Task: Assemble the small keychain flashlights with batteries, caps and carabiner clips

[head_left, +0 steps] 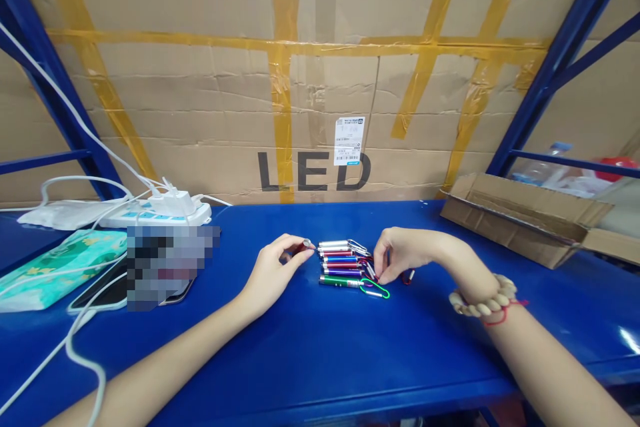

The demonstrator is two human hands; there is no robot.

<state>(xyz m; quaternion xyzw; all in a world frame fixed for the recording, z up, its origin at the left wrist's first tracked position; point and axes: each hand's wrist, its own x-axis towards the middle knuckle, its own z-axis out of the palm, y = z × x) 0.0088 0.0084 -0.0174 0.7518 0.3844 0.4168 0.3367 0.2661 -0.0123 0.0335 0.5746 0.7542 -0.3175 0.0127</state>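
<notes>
Several small metal pen lights lie side by side in a row on the blue table, in silver, red, blue and purple, with a green pen light (340, 282) nearest me. Carabiner clips hang off their right ends, and a bright green carabiner (389, 292) shows plainly. My left hand (273, 273) is at the row's left end, its thumb and forefinger closed around a small silver piece (307, 243). At the right end, my right hand (407, 253) is pinched down among the clips; its fingers hide what they grip. A dark red clip (409, 277) pokes out under it.
A white power strip (155, 212) with cables, a green tissue pack (63, 267) and a phone (103, 287) are at the left. An open cardboard box (515, 217) stands at the back right. A large taped carton (210, 113) walls off the back.
</notes>
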